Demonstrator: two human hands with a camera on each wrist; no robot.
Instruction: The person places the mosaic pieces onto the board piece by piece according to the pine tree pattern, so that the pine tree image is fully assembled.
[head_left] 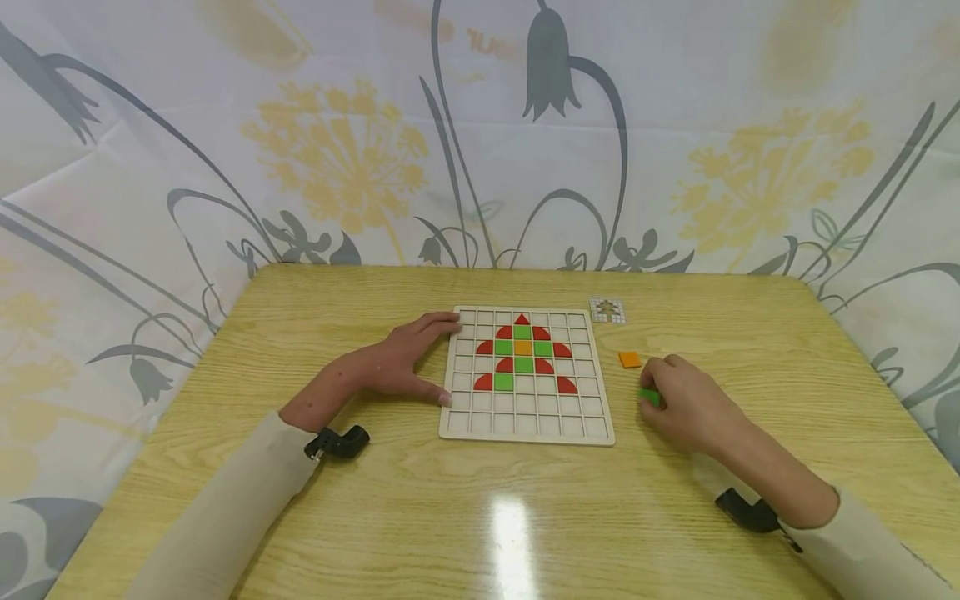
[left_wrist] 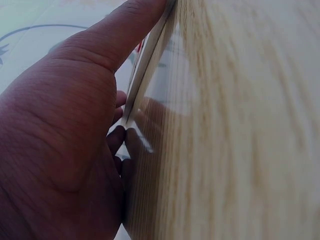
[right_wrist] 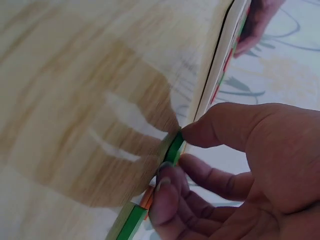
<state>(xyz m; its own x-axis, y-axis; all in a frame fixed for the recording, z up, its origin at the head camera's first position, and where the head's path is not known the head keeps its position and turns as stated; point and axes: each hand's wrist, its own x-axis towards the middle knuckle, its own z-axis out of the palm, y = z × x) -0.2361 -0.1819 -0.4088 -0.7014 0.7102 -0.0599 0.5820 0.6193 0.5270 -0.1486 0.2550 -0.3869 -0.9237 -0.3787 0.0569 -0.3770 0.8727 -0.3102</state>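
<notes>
A square white gridded board (head_left: pixel 527 425) lies on the table with red rounded pieces, green squares, one orange square and a red triangle forming a tree shape. My left hand (head_left: pixel 393 362) rests at its left edge, thumb and fingers spread apart along the rim. To the right of the board, my right hand (head_left: pixel 693 400) pinches a green square tile (right_wrist: pixel 173 149) between thumb and fingers, low over the table. Beyond that hand, an orange square tile (head_left: pixel 629 359) lies flat. Another green tile (right_wrist: pixel 131 224) shows by the fingers in the right wrist view, hidden from the head view.
A small card (head_left: pixel 608 311) printed with a gridded tree picture lies past the board's upper right corner. The wooden table (head_left: pixel 360 517) ends at a hanging cloth (head_left: pixel 480 167) with a flower print.
</notes>
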